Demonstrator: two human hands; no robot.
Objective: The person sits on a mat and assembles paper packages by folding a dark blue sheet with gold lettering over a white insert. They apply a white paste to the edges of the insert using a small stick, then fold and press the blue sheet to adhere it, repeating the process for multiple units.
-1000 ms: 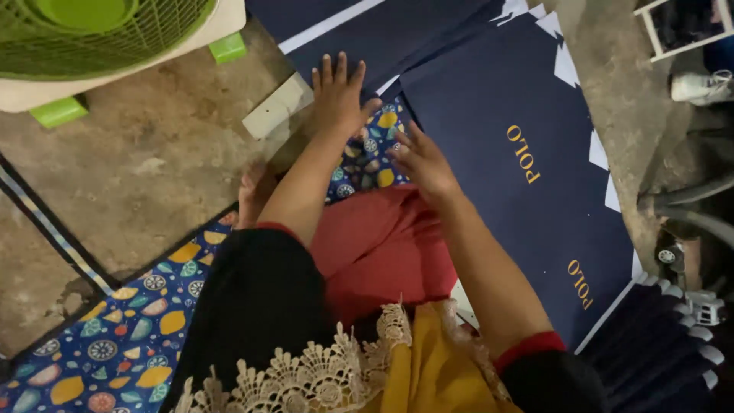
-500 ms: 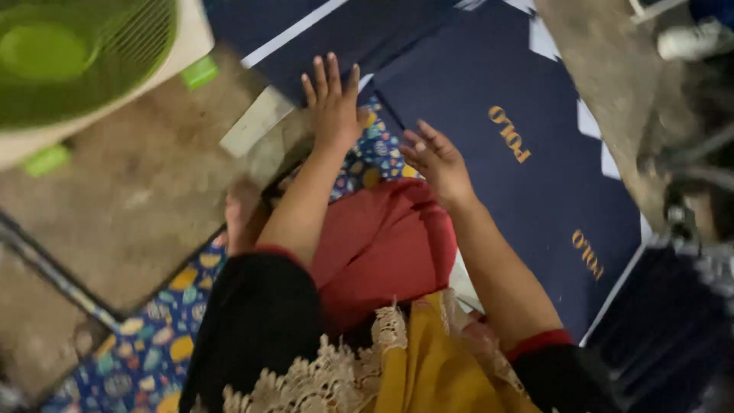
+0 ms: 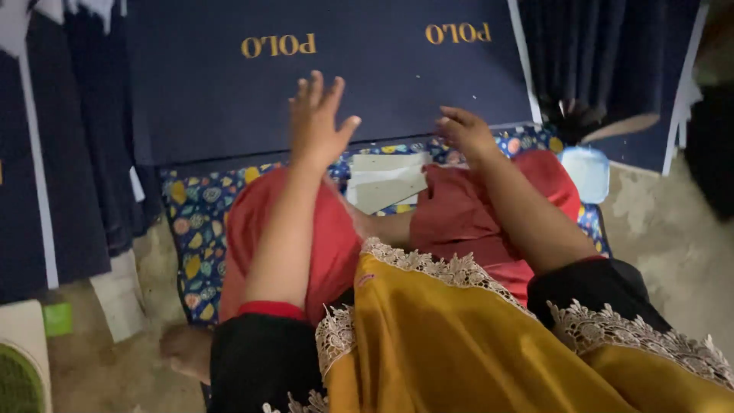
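two bare hands hovered over the near edge of a large dark blue sheet (image 3: 336,84). the left hand (image 3: 317,122) was raised with fingers spread wide, gripping nothing, its palm just above the sheet's edge. the right hand (image 3: 462,130) was loosely curled and also empty, its fingertips touching or just short of the same edge; which one could not be told. the blue sheet lay flat ahead of the knees, rectangular, with two gold printed marks near its far side, one left of centre and one toward the right. a white border strip ran down its right edge. just below the hands, between the red-clad knees, lay a few pale cardboard pieces (image 3: 386,180) on a patterned mat (image 3: 195,222) with yellow and orange leaf shapes. more dark blue sheets (image 3: 69,153) stood stacked at the left, white edges showing, and others hung at the right. a light blue lid (image 3: 587,172) sat by the right knee. bare concrete floor (image 3: 665,229) lay open to the right. compared with half a second before, the view had swung round: the sheet was now straight ahead rather than slanting right, and the green fan (image 3: 15,382) had dropped to the lower left corner.
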